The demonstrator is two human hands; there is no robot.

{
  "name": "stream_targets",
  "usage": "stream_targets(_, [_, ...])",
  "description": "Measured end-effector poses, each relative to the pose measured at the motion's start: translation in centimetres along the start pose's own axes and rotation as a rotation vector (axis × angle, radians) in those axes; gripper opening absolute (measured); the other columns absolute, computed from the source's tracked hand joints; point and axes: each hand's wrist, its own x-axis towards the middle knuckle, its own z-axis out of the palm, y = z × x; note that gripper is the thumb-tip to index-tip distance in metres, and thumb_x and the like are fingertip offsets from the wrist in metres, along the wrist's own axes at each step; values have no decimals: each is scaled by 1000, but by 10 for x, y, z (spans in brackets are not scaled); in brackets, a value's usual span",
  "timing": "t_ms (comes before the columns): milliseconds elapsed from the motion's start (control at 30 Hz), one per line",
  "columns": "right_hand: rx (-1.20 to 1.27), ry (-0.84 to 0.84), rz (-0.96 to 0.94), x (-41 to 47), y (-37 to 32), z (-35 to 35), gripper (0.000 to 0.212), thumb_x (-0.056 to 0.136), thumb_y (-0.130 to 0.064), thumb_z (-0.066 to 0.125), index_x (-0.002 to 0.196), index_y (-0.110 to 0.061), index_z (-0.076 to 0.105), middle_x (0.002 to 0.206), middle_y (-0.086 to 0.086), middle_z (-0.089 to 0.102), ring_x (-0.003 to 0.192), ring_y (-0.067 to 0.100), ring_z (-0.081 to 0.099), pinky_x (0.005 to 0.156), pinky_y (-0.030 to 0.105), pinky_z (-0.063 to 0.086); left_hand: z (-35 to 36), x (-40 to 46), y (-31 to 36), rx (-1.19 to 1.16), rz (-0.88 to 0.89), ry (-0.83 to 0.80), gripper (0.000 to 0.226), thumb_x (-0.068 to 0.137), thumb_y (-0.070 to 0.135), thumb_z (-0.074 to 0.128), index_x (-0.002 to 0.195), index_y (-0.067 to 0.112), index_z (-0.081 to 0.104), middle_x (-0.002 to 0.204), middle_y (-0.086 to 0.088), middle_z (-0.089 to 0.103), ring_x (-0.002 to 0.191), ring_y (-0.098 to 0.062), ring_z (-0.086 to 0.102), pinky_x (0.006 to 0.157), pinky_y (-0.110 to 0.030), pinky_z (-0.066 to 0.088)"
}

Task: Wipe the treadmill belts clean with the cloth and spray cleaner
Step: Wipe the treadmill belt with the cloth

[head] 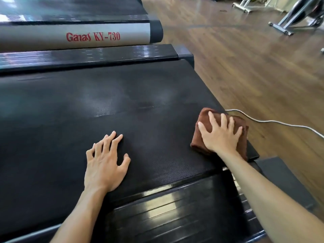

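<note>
In the head view, a black textured treadmill belt (pixel 105 102) is seen filling most of the frame, with faint pale smears across its middle. A folded brown cloth (pixel 206 118) is pressed flat against the belt at its right end, close to the edge where the belt meets the wooden floor (pixel 254 71). The right hand (pixel 220 133) is laid palm-down on top of the cloth, its fingers spread wide over the fabric rather than curled around it. The left hand (pixel 105 165) is placed palm-down directly on the bare belt, well apart from the cloth, with its fingers splayed and slightly arched, nothing being held.

A glossy black ribbed side rail (pixel 175 213) is seen along the near edge of the belt, between the two forearms. Beyond the belt, a second treadmill (pixel 78 38) is visible, marked "Ganas KY-730" in red on its grey side panel. A white cable (pixel 273 122) is laid across the floor just beyond the cloth. Metal exercise-machine frames (pixel 289 21) are seen at the upper right. No spray cleaner is visible.
</note>
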Motion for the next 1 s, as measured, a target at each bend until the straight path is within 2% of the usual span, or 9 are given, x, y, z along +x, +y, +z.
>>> stream_targets(67, [73, -14, 138, 34, -15, -8, 74, 98, -76, 21, 164, -41, 17, 172, 7, 12, 157, 38, 8, 123, 65, 3, 0, 0, 1, -3, 4, -1, 72, 88, 59, 26, 155, 32, 32, 166, 10, 23, 154, -14, 15, 119, -43, 17])
stream_targets(100, [75, -25, 118, 47, -24, -12, 74, 99, -75, 20, 164, -40, 17, 172, 7, 12, 157, 38, 8, 123, 65, 4, -1, 0, 1, -10, 3, -3, 73, 88, 59, 25, 155, 32, 32, 166, 11, 23, 154, -13, 14, 120, -43, 16])
stream_targets(267, [-48, -53, -474, 29, -35, -8, 76, 91, -80, 17, 161, -51, 19, 173, -7, 16, 159, 21, 8, 127, 54, 4, -2, 0, 0, -4, 5, 3, 74, 87, 60, 24, 155, 32, 33, 166, 10, 24, 153, -14, 16, 119, -42, 18])
stream_targets(333, [-54, -30, -536, -2, -15, 1, 79, 86, -83, 15, 159, -54, 22, 172, -10, 19, 159, 19, 11, 127, 54, 6, -3, 1, 1, -9, 8, 4, 74, 88, 60, 24, 156, 32, 33, 166, 10, 24, 154, -14, 16, 118, -42, 18])
stream_targets(467, [-9, 0, -224, 27, -2, -1, 77, 90, -85, 21, 159, -53, 21, 172, -6, 17, 159, 24, 10, 126, 56, 5, -1, 1, -1, -2, 3, -9, 73, 88, 59, 25, 156, 33, 31, 166, 11, 22, 154, -14, 14, 119, -42, 17])
stream_targets(567, [75, -44, 6, 57, 2, -15, 76, 92, -84, 22, 161, -50, 20, 171, -1, 17, 155, 31, 18, 123, 58, 17, -2, -1, 0, -2, 6, -9, 73, 88, 59, 26, 156, 32, 32, 166, 10, 22, 154, -14, 15, 119, -42, 17])
stream_targets(667, [114, 31, 139, 36, 12, -12, 78, 94, -81, 22, 162, -43, 22, 166, 5, 27, 147, 37, 31, 117, 58, 24, -2, 1, 1, -11, -2, -12, 72, 89, 58, 27, 156, 32, 32, 166, 11, 22, 154, -13, 14, 119, -41, 17])
stream_targets(800, [87, 66, 321, -9, 23, -3, 77, 97, -77, 20, 164, -39, 18, 166, 10, 27, 147, 39, 29, 116, 62, 20, -1, 0, -1, 1, 4, -3, 71, 90, 57, 28, 155, 31, 33, 166, 10, 23, 154, -13, 15, 119, -42, 19])
stream_targets(1000, [134, 62, 465, 23, 2, -4, 70, 102, -66, 23, 163, -31, 23, 165, 19, 27, 148, 48, 23, 120, 72, 7, -1, -1, 1, 4, 4, 8, 73, 88, 58, 25, 154, 30, 35, 165, 9, 25, 154, -14, 17, 118, -43, 20])
